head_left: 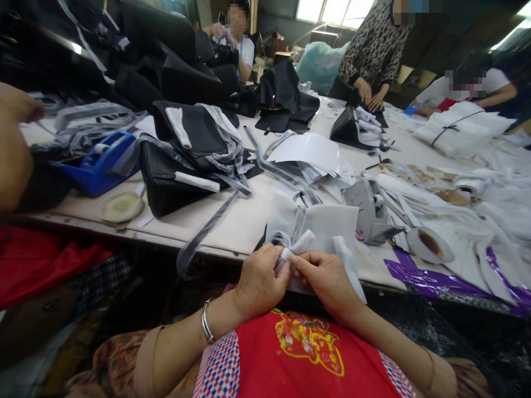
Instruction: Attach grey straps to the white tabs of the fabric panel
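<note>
My left hand (263, 276) is closed, its fingers gripping a bundle of pale, film-wrapped strap at the table's front edge. A white wrapping strip (305, 242) sits around that bundle, and my right hand (329, 279) pinches it between thumb and index finger, close to my left thumb. Behind the hands lies a white foam sheet (332, 218) with a greyish strap running up over it. A small black corner shows beside the sheet at the left; what lies under it is hidden.
Black handbags (188, 138) with wrapped handles lie left, near a blue tape dispenser (99, 163) and a round dish (121, 207). A grey tape dispenser (367, 213), tape roll (429, 245) and purple plastic (427, 276) are right. White sheets (309, 155) lie mid-table; several people work around.
</note>
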`<action>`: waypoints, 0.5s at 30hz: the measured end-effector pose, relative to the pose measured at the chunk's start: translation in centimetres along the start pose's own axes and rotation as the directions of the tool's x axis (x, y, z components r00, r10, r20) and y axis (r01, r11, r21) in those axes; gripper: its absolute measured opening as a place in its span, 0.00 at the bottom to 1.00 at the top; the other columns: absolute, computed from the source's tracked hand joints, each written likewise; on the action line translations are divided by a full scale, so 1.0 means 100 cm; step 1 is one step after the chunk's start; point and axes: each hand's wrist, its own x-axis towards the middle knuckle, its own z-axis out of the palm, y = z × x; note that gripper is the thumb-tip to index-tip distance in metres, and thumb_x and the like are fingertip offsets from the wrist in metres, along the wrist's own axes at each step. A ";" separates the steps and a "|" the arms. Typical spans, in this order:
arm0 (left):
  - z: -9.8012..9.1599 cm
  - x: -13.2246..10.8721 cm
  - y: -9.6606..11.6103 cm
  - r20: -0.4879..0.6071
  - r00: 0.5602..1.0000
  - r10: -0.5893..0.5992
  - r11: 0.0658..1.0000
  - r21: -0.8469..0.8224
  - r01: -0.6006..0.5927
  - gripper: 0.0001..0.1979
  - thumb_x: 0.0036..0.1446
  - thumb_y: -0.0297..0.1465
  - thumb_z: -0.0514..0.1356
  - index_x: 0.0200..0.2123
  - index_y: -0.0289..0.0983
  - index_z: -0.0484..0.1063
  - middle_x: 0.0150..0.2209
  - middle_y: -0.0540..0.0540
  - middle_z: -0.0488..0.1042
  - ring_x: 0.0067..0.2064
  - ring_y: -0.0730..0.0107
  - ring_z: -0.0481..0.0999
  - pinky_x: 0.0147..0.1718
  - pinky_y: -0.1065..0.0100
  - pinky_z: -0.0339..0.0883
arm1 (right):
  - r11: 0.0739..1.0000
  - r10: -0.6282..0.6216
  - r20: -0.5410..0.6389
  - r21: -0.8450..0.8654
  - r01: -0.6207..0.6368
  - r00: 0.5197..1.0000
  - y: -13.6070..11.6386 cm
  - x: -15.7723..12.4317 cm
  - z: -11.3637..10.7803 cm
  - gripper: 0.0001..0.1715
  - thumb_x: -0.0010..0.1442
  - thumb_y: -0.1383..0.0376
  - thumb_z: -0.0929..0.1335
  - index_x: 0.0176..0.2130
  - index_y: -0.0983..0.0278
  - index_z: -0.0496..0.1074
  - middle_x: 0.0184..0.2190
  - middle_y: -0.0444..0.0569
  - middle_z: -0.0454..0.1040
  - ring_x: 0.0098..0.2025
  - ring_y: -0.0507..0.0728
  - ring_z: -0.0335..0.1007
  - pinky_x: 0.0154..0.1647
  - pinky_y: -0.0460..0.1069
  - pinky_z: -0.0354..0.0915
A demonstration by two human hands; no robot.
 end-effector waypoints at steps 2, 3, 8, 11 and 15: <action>0.002 -0.001 0.000 -0.003 1.000 0.022 0.999 0.040 -0.022 0.06 0.61 0.29 0.55 0.38 0.37 0.71 0.34 0.44 0.72 0.38 0.63 0.72 0.37 0.65 0.64 | 1.000 0.025 -0.012 -0.002 -0.025 1.000 0.003 0.003 0.001 0.25 0.56 0.47 0.71 0.23 0.66 0.75 0.18 0.46 0.72 0.20 0.51 0.63 0.20 0.45 0.57; 0.002 -0.001 0.000 -0.005 0.999 0.033 0.998 0.058 -0.033 0.05 0.61 0.29 0.55 0.38 0.37 0.71 0.34 0.44 0.72 0.38 0.63 0.72 0.37 0.65 0.63 | 0.999 0.011 -0.022 -0.042 -0.012 1.000 0.003 0.005 0.001 0.26 0.56 0.47 0.71 0.22 0.66 0.74 0.18 0.46 0.72 0.19 0.51 0.63 0.20 0.45 0.57; 0.001 -0.002 -0.002 -0.030 0.998 0.051 0.997 0.060 -0.049 0.06 0.62 0.29 0.54 0.38 0.37 0.70 0.34 0.44 0.72 0.37 0.63 0.72 0.37 0.65 0.64 | 0.935 -0.203 -0.046 -0.306 0.179 0.978 0.000 0.011 -0.002 0.25 0.57 0.50 0.71 0.20 0.64 0.74 0.18 0.45 0.73 0.21 0.52 0.64 0.22 0.46 0.56; -0.003 0.000 -0.004 -0.041 0.999 0.023 1.000 0.004 -0.022 0.06 0.62 0.29 0.55 0.39 0.37 0.71 0.34 0.44 0.72 0.38 0.63 0.73 0.38 0.65 0.64 | 0.947 -0.209 0.013 -0.244 0.206 0.978 -0.002 0.008 -0.004 0.17 0.60 0.56 0.70 0.27 0.63 0.79 0.20 0.44 0.75 0.23 0.53 0.67 0.24 0.46 0.60; -0.006 0.001 -0.005 -0.016 1.000 0.002 0.998 -0.062 -0.003 0.07 0.62 0.29 0.56 0.41 0.36 0.73 0.36 0.44 0.73 0.40 0.63 0.73 0.40 0.65 0.65 | 0.939 -0.243 0.045 -0.239 0.247 0.969 -0.002 0.001 -0.006 0.12 0.61 0.61 0.68 0.32 0.62 0.80 0.25 0.45 0.78 0.26 0.54 0.70 0.25 0.45 0.62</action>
